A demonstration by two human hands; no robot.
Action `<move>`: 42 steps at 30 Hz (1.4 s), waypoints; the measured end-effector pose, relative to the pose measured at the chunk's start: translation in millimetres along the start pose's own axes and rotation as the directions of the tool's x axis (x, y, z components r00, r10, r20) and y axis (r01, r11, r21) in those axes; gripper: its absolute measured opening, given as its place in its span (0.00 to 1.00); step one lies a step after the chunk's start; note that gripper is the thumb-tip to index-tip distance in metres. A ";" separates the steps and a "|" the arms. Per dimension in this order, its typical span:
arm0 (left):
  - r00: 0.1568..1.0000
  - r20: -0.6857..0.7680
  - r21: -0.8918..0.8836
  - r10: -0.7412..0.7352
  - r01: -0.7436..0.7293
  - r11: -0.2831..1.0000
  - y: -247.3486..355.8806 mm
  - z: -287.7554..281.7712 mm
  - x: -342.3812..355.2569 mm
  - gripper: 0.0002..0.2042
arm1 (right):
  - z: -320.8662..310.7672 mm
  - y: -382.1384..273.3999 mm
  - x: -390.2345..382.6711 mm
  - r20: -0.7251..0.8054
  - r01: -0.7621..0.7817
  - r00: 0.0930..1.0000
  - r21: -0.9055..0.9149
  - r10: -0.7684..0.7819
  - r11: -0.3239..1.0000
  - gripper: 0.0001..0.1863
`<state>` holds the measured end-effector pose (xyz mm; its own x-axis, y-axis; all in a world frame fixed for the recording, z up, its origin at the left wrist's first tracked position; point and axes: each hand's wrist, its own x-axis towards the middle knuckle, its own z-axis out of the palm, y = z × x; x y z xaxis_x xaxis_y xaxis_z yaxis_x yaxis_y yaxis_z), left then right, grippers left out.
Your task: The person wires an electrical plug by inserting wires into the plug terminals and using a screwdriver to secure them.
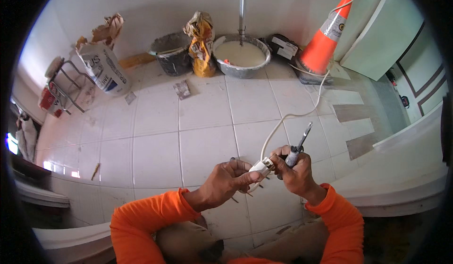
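My left hand (225, 183) grips a white electrical connector (257, 170) on a white cable (286, 117), with metal prongs visible just below it. My right hand (295, 174) holds a screwdriver (294, 153) with a grimy grey handle, its metal blade pointing up and away from me. The fingers of my right hand also touch or lie right beside the connector; which, I cannot tell exactly. The cable runs up to the orange traffic cone (315, 51) at the back right.
Along the back wall stand a metal-framed stool (63, 90), a torn bag (101, 70), a dark bucket (174, 61), a yellow bag (203, 51) and a basin (240, 54) of pale liquid. Scraps (181, 89) lie on the tiled floor (203, 146); a green door (377, 37) is at the right.
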<state>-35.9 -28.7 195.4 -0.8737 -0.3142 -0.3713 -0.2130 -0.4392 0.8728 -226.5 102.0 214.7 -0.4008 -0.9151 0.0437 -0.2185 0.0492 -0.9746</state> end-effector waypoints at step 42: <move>0.984 0.173 -0.076 0.040 -0.027 0.997 -15.0 41.8 -9.1 0.26 | -35.8 4.7 3.1 0.166 -0.175 0.972 0.056 0.164 0.983 0.13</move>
<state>-43.0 15.9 198.9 -0.9441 -0.1811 -0.2754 -0.1550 -0.4934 0.8559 -260.6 113.8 218.2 -0.2778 -0.9483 -0.1535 -0.0944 0.1860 -0.9780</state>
